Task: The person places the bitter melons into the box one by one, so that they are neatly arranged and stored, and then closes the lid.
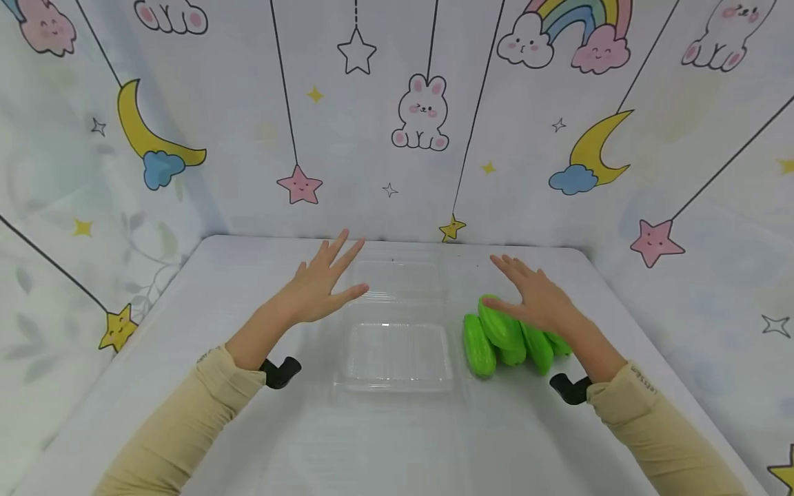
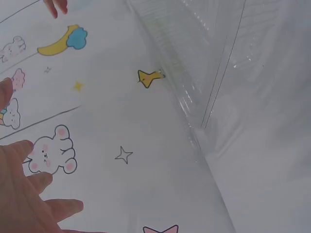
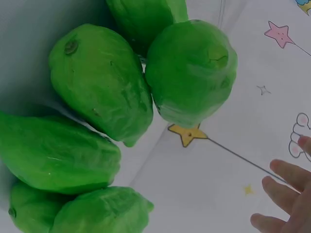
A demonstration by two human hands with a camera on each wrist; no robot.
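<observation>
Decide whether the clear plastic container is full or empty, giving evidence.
Empty: the container shows bare plastic; the green fruits lie beside it.

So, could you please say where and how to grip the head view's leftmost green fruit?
Probably around the near half of the leftmost green fruit, from above, with the right hand, thumb on its left side. The fruit is long and rounded, with its left flank open, while other green fruits crowd its right.

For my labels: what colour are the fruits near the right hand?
The fruits are green, clearest in the right wrist view.
</observation>
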